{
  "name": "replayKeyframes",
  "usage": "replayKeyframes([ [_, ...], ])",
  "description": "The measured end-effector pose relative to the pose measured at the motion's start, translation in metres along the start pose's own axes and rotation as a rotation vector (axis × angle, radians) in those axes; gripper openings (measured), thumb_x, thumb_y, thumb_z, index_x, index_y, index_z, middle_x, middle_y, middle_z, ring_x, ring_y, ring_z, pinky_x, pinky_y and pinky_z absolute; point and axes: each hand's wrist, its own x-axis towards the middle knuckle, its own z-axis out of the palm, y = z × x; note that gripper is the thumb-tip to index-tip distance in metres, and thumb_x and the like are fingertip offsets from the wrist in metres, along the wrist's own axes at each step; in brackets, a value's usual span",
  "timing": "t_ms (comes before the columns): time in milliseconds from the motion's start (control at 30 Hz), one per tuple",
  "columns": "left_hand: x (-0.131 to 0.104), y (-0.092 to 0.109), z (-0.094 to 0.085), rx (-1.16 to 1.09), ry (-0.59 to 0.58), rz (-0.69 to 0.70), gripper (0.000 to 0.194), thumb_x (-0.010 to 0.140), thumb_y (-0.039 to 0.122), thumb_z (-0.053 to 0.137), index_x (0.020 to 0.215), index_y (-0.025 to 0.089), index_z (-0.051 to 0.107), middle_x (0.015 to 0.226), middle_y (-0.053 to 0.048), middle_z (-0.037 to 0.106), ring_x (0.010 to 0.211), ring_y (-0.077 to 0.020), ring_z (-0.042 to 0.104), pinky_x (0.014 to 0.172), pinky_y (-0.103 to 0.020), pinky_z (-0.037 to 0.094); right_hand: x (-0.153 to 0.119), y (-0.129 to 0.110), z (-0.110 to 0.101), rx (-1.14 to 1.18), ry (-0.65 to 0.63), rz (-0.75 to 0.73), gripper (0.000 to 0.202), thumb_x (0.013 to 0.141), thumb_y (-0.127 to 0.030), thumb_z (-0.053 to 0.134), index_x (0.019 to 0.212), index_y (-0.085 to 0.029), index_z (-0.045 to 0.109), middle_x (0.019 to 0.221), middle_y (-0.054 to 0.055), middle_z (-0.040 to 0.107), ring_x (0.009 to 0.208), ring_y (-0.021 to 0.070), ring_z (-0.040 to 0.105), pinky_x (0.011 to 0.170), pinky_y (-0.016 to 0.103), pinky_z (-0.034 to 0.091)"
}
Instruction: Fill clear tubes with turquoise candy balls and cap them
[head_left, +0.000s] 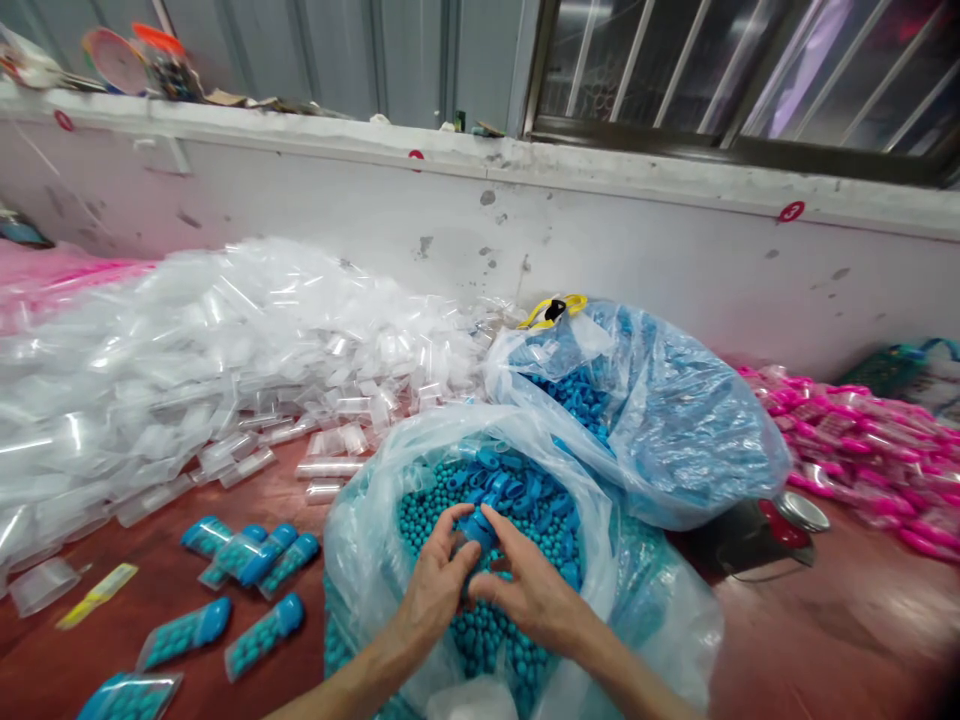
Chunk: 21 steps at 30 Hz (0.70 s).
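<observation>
The opened plastic bag [364,510] rings both hands with its loose rim; red tabletop [847,630] spreads to the right, a narrow strip dividing the bag from blue-capped bead tubes [262,635] at left; the blue cap [478,530], over turquoise beads [491,650], shows between the fingertips, its long axis too hidden to tell; left hand [431,575] and right hand [536,595] curl half-closed about it, forearms converging from below.
</observation>
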Motion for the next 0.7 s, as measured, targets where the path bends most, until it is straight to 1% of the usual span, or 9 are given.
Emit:
replayKeyframes([
  [67,-0.001,0.002,0.001,-0.032,-0.002,-0.001,0.050,0.073,0.035,0.052,0.118,0.020,0.037,0.058,0.008,0.043,0.039,-0.0048,0.036,0.039,-0.018,0.030,-0.002,-0.001,0.006,-0.119,-0.016,-0.019,0.101,0.055,-0.033,0.073,0.137,-0.011,0.017,0.136,0.017,0.029,0.122,0.0292,0.031,0.096,0.041,0.032],
  [100,-0.001,0.003,0.001,-0.043,-0.014,0.002,0.052,0.072,0.034,0.054,0.118,0.018,0.039,0.060,0.007,0.046,0.043,-0.0060,0.039,0.043,-0.019,0.033,-0.003,-0.001,0.008,-0.175,-0.003,-0.029,0.107,0.051,-0.032,0.075,0.137,-0.009,0.015,0.135,0.019,0.028,0.122,0.0302,0.031,0.096,0.041,0.033],
  [133,-0.002,0.004,0.001,-0.052,-0.027,0.010,0.051,0.071,0.033,0.055,0.117,0.017,0.041,0.064,0.005,0.050,0.049,-0.0077,0.044,0.048,-0.020,0.036,-0.002,-0.001,0.011,-0.217,0.022,-0.036,0.106,0.051,-0.031,0.074,0.136,-0.009,0.015,0.132,0.020,0.032,0.119,0.0303,0.036,0.094,0.042,0.035],
  [200,-0.003,0.004,0.001,-0.057,-0.041,0.050,0.047,0.069,0.031,0.057,0.113,0.017,0.046,0.074,0.002,0.056,0.065,-0.0115,0.050,0.061,-0.022,0.040,-0.002,-0.001,0.015,-0.267,0.091,-0.058,0.091,0.058,-0.031,0.068,0.133,-0.010,0.021,0.123,0.018,0.042,0.106,0.0280,0.048,0.086,0.040,0.042],
  [267,-0.003,0.003,0.003,-0.064,-0.034,0.080,0.040,0.070,0.031,0.057,0.107,0.018,0.049,0.078,0.001,0.057,0.074,-0.0134,0.051,0.070,-0.023,0.040,-0.002,-0.002,0.019,-0.303,0.146,-0.101,0.078,0.061,-0.029,0.063,0.128,-0.012,0.029,0.116,0.015,0.047,0.099,0.0265,0.053,0.082,0.039,0.044],
  [333,-0.004,0.002,0.005,-0.057,-0.004,0.072,0.033,0.071,0.032,0.056,0.101,0.018,0.050,0.073,0.002,0.056,0.070,-0.0126,0.051,0.067,-0.023,0.040,-0.003,-0.002,0.022,-0.340,0.186,-0.141,0.073,0.059,-0.026,0.062,0.125,-0.013,0.032,0.112,0.014,0.049,0.098,0.0269,0.053,0.081,0.039,0.044],
  [467,-0.003,0.000,0.011,-0.022,0.062,0.028,0.028,0.070,0.035,0.056,0.092,0.019,0.049,0.060,0.005,0.050,0.056,-0.0105,0.047,0.055,-0.021,0.036,-0.004,0.000,0.025,-0.379,0.261,-0.184,0.071,0.058,-0.024,0.061,0.121,-0.011,0.034,0.106,0.015,0.051,0.094,0.0276,0.054,0.078,0.040,0.045],
  [600,0.002,-0.004,0.015,0.055,0.092,0.057,0.023,0.071,0.035,0.055,0.087,0.019,0.049,0.060,0.004,0.050,0.057,-0.0115,0.049,0.054,-0.021,0.036,-0.005,0.005,0.031,-0.381,0.282,-0.174,0.073,0.057,-0.032,0.065,0.121,-0.010,0.036,0.107,0.017,0.051,0.094,0.0298,0.054,0.078,0.042,0.046],
  [700,0.004,-0.004,0.013,0.223,0.088,0.101,0.016,0.074,0.032,0.049,0.084,0.020,0.050,0.061,0.004,0.050,0.059,-0.0123,0.048,0.057,-0.022,0.038,-0.006,0.008,0.035,-0.339,0.250,-0.115,0.076,0.060,-0.031,0.064,0.126,-0.010,0.034,0.114,0.018,0.049,0.100,0.0304,0.051,0.083,0.042,0.043],
])
